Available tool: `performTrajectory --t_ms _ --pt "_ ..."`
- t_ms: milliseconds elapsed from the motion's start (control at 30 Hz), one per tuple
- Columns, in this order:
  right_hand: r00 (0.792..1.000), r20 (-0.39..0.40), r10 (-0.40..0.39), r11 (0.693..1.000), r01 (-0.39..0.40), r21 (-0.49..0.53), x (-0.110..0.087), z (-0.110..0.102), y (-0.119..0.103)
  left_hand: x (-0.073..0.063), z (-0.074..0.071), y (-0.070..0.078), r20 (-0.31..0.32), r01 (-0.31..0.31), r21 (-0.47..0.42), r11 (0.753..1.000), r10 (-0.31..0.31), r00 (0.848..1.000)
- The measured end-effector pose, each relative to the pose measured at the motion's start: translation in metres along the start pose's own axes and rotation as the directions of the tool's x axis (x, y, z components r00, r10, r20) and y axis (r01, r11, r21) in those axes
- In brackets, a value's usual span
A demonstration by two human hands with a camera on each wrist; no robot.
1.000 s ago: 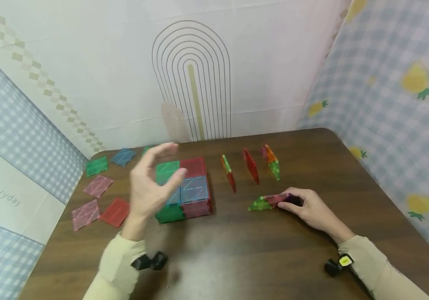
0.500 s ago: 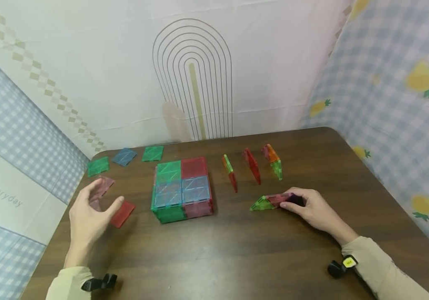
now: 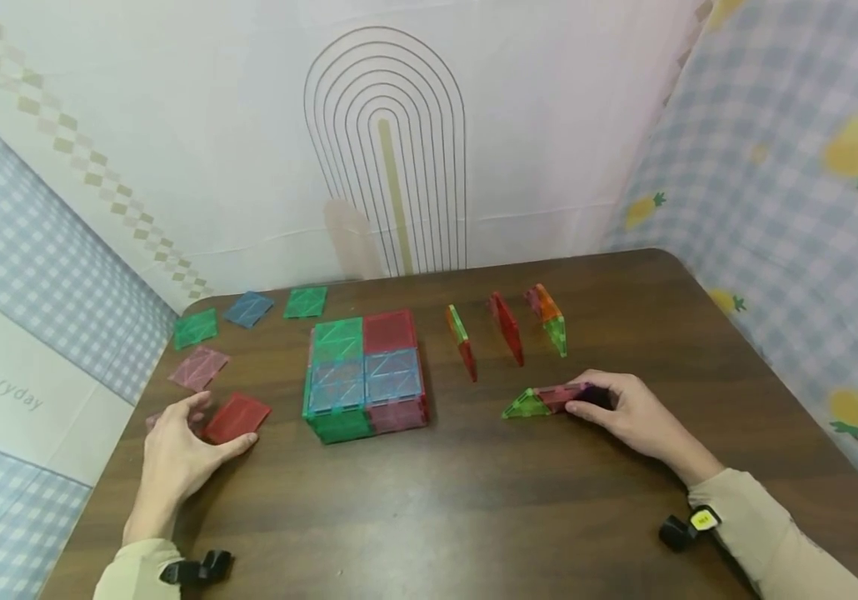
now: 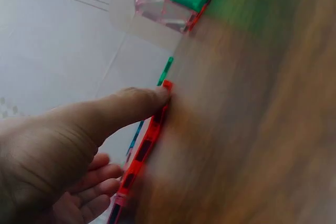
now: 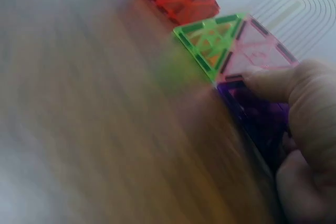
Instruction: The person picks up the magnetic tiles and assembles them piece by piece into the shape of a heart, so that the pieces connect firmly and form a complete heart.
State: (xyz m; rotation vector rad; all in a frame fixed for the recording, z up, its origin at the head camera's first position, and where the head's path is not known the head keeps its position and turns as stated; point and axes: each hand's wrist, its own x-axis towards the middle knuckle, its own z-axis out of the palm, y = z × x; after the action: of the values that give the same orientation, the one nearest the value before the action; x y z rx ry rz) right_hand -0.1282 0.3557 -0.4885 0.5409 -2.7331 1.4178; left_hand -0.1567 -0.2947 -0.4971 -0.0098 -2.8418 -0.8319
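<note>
In the head view my left hand point(image 3: 177, 454) is low over the left of the table, thumb and fingers spread around a red square magnetic tile point(image 3: 237, 419). Its thumb touches one end of the red tile point(image 4: 143, 153) in the left wrist view; whether the fingertips touch the tile is unclear. My right hand point(image 3: 635, 417) pinches a joined strip of triangular magnetic tiles point(image 3: 556, 397) standing on edge at the right. Up close, the strip shows a green triangle point(image 5: 210, 43), a pink triangle point(image 5: 257, 51) and a purple tile point(image 5: 254, 108) partly hidden by the fingers.
A low box of green, red, blue and pink square tiles point(image 3: 365, 379) stands mid-table. Right of it, three upright tile panels point(image 3: 506, 328) stand in a row. Flat tiles lie at the left, among them a pink square point(image 3: 200, 367), a blue square point(image 3: 249, 309) and a green square point(image 3: 305, 302).
My left hand has moved from over the box leftward and down to the red square tile. The right hand keeps its pinch on the triangle strip, almost unmoved.
</note>
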Motion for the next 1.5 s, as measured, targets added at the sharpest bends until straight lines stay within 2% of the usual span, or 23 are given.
performTrajectory --t_ms 233,467,567,667,767,933,1000,1133,1233,1367,1433,1500 --pt "0.998 0.050 -0.024 0.998 0.021 0.062 -0.0032 -0.0083 0.0076 -0.0035 -0.0007 -0.0002 0.036 -0.046 0.036 0.998 0.044 0.998" --pt "0.998 0.062 -0.032 0.997 0.027 0.079 -0.0033 -0.0067 0.0089 -0.0052 -0.0007 0.0004 0.015 -0.046 -0.034 0.998 0.047 0.999" --pt "0.998 0.059 -0.034 0.997 0.030 0.067 -0.0019 -0.0059 0.0074 -0.0059 -0.0012 0.0002 0.025 -0.027 -0.061 0.998 0.028 0.999" --pt "0.997 0.063 -0.037 0.997 0.033 0.063 -0.0004 -0.0058 0.0058 -0.0067 -0.0013 -0.0010 0.058 0.027 -0.116 0.993 -0.020 0.998" --pt "0.997 0.066 -0.048 0.997 0.044 0.061 0.0015 -0.0062 0.0050 -0.0064 -0.0011 -0.0028 0.080 0.079 -0.208 0.975 -0.064 0.995" --pt "0.996 0.068 -0.049 0.997 0.044 0.063 0.0024 -0.0067 0.0059 -0.0073 -0.0009 -0.0042 0.030 0.094 -0.298 0.950 -0.089 0.996" --pt "0.997 0.068 -0.044 0.997 0.040 0.062 0.0018 -0.0069 0.0064 -0.0077 -0.0011 -0.0036 0.007 0.084 -0.300 0.950 -0.086 0.996" --pt "0.997 0.067 -0.039 0.997 0.035 0.062 0.0008 -0.0075 0.0070 -0.0066 -0.0003 -0.0011 0.002 0.047 -0.321 0.946 -0.049 0.999" --pt "0.997 0.064 -0.035 0.997 0.031 0.065 0.0008 -0.0078 0.0066 -0.0058 0.0018 0.0010 0.017 -0.010 -0.326 0.945 0.016 1.000" --pt "0.998 0.056 -0.036 0.997 0.031 0.076 0.0007 -0.0075 0.0062 -0.0045 0.0060 0.0023 0.053 -0.085 -0.384 0.919 0.114 0.992" --pt "0.998 0.053 -0.035 0.996 0.030 0.082 0.0003 -0.0073 0.0059 -0.0039 0.0074 0.0022 0.076 -0.099 -0.434 0.895 0.146 0.986" --pt "0.998 0.053 -0.036 0.996 0.031 0.086 0.0002 -0.0072 0.0061 -0.0036 0.0079 0.0018 0.092 -0.107 -0.444 0.890 0.164 0.982"
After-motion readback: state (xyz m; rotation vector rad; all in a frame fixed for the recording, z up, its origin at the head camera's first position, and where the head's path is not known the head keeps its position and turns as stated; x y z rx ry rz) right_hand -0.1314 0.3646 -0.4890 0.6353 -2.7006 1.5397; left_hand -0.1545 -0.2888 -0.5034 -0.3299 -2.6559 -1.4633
